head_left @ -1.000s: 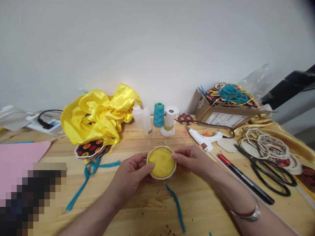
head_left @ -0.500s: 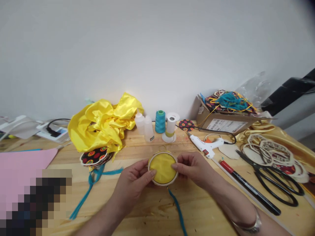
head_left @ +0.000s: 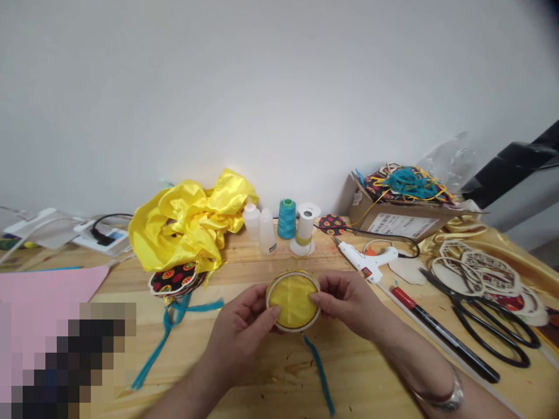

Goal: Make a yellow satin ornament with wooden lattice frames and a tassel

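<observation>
A round ornament (head_left: 293, 300) with yellow satin inside a pale wooden ring is held between both hands above the table. My left hand (head_left: 251, 320) pinches its left rim, thumb on the front face. On the opposite rim, my right hand (head_left: 343, 299) grips with thumb in front and fingers curled behind. From the ornament's lower edge hangs a teal tassel (head_left: 321, 375), trailing toward the table's near side. The ornament's back and the fingertips behind it are hidden.
Behind stand squeeze bottles (head_left: 267, 233), a teal thread cone (head_left: 287, 220) and a white spool (head_left: 304, 230). Yellow satin (head_left: 187, 224) is heaped at left. To the right lie a glue gun (head_left: 369, 259), a marker (head_left: 445, 334) and scissors (head_left: 489, 326), below a cardboard box (head_left: 393, 218).
The camera view has shifted slightly, so most things appear a little further right. Both hands keep their hold on the ornament, which seems tilted slightly differently.
</observation>
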Tool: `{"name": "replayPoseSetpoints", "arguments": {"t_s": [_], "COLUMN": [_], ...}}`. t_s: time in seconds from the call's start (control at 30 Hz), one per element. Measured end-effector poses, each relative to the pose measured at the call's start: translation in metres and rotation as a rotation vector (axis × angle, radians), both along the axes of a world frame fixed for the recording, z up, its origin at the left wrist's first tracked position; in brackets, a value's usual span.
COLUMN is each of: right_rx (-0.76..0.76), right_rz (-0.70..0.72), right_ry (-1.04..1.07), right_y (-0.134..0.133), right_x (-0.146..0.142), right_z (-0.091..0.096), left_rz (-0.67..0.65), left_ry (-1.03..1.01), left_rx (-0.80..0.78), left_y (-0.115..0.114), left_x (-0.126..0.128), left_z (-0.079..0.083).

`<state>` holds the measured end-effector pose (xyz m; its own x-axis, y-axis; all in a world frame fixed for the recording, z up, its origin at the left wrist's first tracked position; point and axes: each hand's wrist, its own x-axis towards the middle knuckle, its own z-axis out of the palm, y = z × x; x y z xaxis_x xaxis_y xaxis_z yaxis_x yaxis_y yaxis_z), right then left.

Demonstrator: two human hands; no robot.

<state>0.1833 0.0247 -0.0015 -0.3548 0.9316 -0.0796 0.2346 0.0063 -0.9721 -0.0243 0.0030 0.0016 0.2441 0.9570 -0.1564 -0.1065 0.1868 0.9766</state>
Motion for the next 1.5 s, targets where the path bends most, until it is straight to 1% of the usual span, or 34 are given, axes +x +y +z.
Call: {"name": "replayPoseSetpoints", "arguments": {"t_s": [0.23, 0.37, 0.5, 0.63, 0.73, 0.93, 1.1, 1.3, 1.5], "right_rx": [0.007, 0.007, 0.023, 0.031, 0.040, 0.042, 0.030, 0.045, 0.031], "right_rz": [0.013, 0.028, 0.051, 0.070, 0.079, 0.105, 0.115, 0.122, 0.135], "right_ry": [-0.024, -0.041, -0.061, -0.091, -0.104, -0.122, -0.132, -0.168, -0.164], "right_y": [-0.002, -0.004, -0.005, -0.006, -0.005, -0.006, -0.007, -0.005, -0.006], "right_x": [0.000, -0.001, 0.000, 0.000, 0.000, 0.002, 0.002, 0.002, 0.002], "right_z": [0.002, 0.002, 0.002, 0.005, 0.007, 0.005, 0.008, 0.010, 0.013], "left_rz": [-0.015, 0.008, 0.038, 0.049, 0.034, 0.029, 0.019, -0.013, -0.051], "left_ry": [-0.078, -0.020, 0.047, 0.155, 0.202, 0.196, 0.203, 0.211, 0.231], "left_rx": [0.020, 0.001, 0.051, 0.090, 0.094, 0.111, 0.056, 0.041, 0.085], "left_y": [-0.002, -0.001, 0.001, 0.003, 0.005, 0.005, 0.004, 0.006, 0.005], "left_x": [-0.003, -0.004, -0.004, -0.007, -0.009, -0.008, -0.007, -0.005, -0.006], "left_z": [0.000, -0.001, -0.001, 0.000, 0.000, 0.002, 0.003, 0.004, 0.004]}}
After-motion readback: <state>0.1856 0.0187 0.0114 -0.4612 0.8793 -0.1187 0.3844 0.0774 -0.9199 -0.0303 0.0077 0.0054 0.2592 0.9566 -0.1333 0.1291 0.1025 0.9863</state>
